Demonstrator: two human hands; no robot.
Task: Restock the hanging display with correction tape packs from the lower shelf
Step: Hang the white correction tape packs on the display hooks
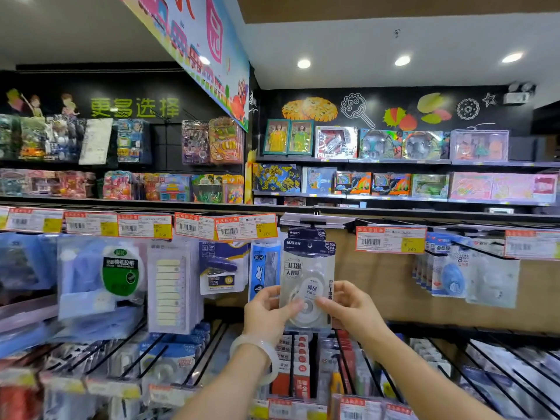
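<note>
While both the left hand [266,310] and right hand [351,307] pinch the lower edges of the clear-and-navy carded correction tape pack [307,277], held up at its black wire hook [315,224], a missed hanging hole could drop it.

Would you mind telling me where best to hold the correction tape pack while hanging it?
Probably the lower half of the correction tape pack, pinched from both side edges, as the left hand and right hand do: it hangs upright and its top must stay free.
</note>
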